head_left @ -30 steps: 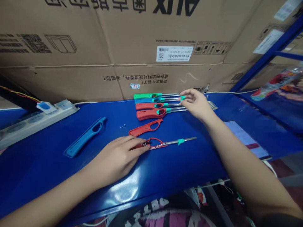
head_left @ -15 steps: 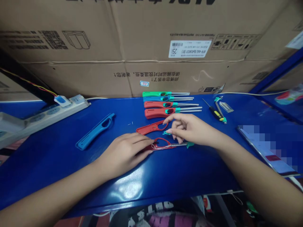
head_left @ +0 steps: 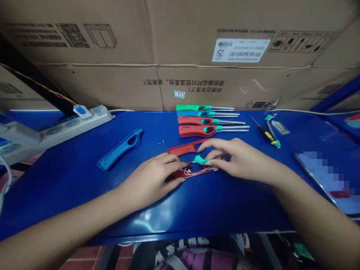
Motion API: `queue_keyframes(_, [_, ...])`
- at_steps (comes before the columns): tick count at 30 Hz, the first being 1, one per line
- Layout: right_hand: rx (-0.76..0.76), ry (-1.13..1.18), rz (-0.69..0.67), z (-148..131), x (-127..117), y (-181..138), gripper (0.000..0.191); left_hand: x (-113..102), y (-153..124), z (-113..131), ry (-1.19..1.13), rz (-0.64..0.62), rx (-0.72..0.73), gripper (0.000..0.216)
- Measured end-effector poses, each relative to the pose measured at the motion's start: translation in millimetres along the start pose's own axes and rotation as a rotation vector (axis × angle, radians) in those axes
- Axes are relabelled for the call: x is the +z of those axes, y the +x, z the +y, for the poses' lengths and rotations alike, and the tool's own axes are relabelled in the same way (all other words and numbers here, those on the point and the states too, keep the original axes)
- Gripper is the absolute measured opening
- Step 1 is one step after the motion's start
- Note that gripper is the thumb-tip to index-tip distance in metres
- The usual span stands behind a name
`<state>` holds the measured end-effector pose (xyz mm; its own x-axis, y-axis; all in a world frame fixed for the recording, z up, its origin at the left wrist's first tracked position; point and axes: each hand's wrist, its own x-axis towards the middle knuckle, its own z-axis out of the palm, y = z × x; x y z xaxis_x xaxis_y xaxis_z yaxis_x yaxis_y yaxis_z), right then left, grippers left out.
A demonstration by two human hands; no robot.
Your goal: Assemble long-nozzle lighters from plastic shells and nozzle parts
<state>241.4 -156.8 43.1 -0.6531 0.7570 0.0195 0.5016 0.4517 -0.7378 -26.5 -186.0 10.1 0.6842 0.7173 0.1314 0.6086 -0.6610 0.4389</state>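
Note:
My left hand [head_left: 157, 178] is closed on the handle end of an opened red lighter half [head_left: 197, 173], which lies on the blue table with thin white wires along it. Over this half, my right hand [head_left: 233, 159] pinches a small teal plastic trigger [head_left: 200, 160] between thumb and fingers. The lighter's metal rod is largely hidden behind my right fingers. Just behind lies the other red shell half [head_left: 184, 148], its right end partly covered by my right hand.
Assembled lighters in green [head_left: 191, 107], blue and red [head_left: 197, 131] lie in a row at the back. A blue shell [head_left: 120, 150] and two tiny screws [head_left: 161, 142] are left. Rightward are a screwdriver [head_left: 267, 135] and a phone [head_left: 323, 183]; a power strip [head_left: 62, 129] sits far left.
My right hand has brought the teal trigger down over the opened red half, and more of the piece shows. My left hand keeps its hold. The camera view has shifted slightly.

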Motion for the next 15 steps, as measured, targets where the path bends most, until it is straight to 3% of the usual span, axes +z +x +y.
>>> queue_keyframes(7, [-0.054, -0.338, 0.021, 12.8, 4.3, 4.2, 0.009, -2.5, 0.0, 2.7, -0.012, -0.021, -0.016, 0.026])
queue_keyframes(15, [-0.115, -0.311, -0.066, 10.8, 7.3, 4.7, 0.012, -2.2, -1.7, 2.9, 0.001, -0.033, -0.023, 0.023])
